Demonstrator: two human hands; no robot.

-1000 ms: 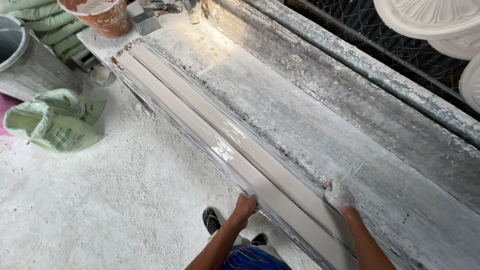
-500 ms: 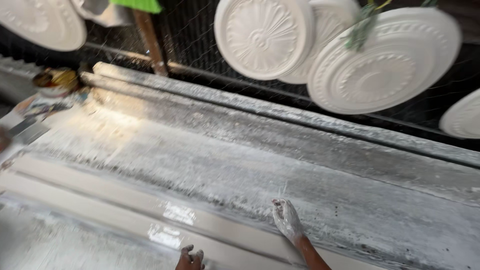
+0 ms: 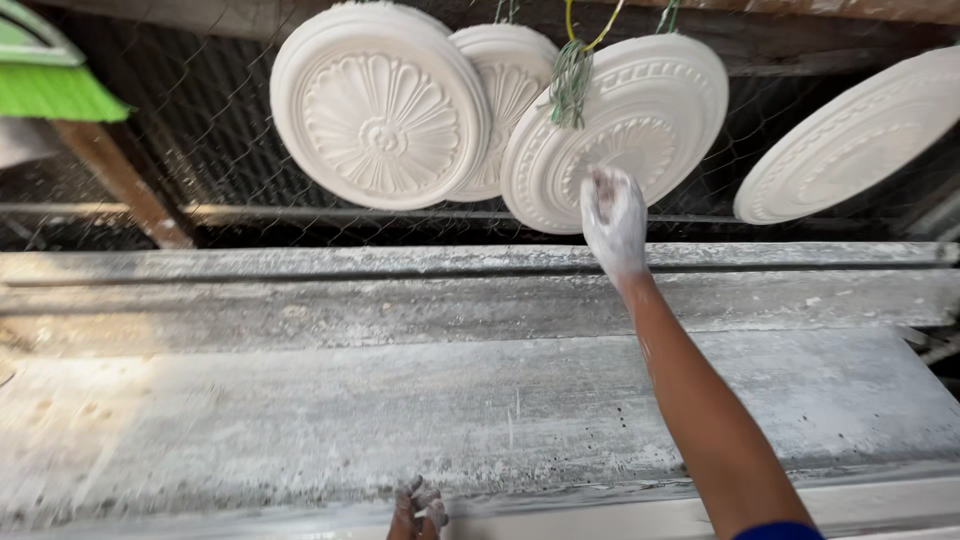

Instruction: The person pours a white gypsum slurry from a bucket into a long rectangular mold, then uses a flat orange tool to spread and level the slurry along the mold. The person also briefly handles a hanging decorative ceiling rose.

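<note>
My right hand (image 3: 613, 222), coated in white plaster, is stretched out over the workbench (image 3: 300, 420) with its fingers apart. It is raised in front of a round white plaster ceiling medallion (image 3: 640, 110) that hangs on the wire mesh, and holds nothing. Whether it touches the medallion I cannot tell. My left hand (image 3: 418, 508) shows only at the bottom edge, fingers curled on the near edge of the bench beside a pale plaster strip (image 3: 600, 520).
More plaster medallions hang on the mesh: a large one at left (image 3: 378, 108), one behind it (image 3: 510, 80), one at far right (image 3: 850, 135). Green cord (image 3: 570, 80) ties them up. A raised ledge (image 3: 300, 262) runs along the bench's back. A wooden post (image 3: 120, 180) stands left.
The view has tilted up from the long moulding on the bench to the hanging medallions. My right hand left the strip and reached up and forward; my left hand stayed at the near edge.
</note>
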